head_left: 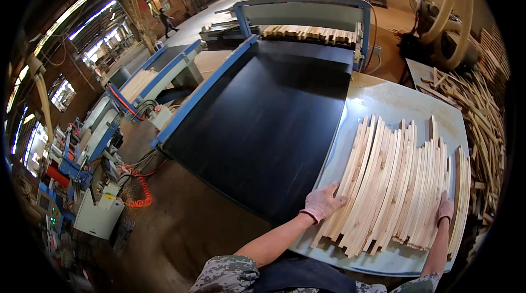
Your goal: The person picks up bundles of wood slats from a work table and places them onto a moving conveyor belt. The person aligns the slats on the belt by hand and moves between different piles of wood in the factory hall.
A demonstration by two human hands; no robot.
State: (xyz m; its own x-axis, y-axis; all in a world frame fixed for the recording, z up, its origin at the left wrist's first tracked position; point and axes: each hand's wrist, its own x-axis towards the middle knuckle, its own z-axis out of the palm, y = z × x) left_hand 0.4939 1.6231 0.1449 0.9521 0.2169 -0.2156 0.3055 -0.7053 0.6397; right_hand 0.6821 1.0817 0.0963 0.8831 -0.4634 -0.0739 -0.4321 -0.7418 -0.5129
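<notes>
On the pale, smooth worktop (383, 93), narrow wooden strips (378, 183) lie side by side as a flat batch, lengthwise away from the person. The strips are straight-edged and light tan, with visible grain and darker knots; their ends are uneven. Both hands wear pinkish fabric gloves. The left hand (323, 203) is partly open, thumb apart from the fingers, and rests against the batch's left edge without closing around a strip. The right hand (445, 208) lies at the right side, fingers pointing forward; its grip cannot be told. Left of the worktop is a black, flat, slightly glossy belt (257, 128) with a blue side rail (211, 87). Rough scrap wood (487, 134) is heaped at far right. Writing on the control panel (50, 211) at far left is too small to read.
</notes>
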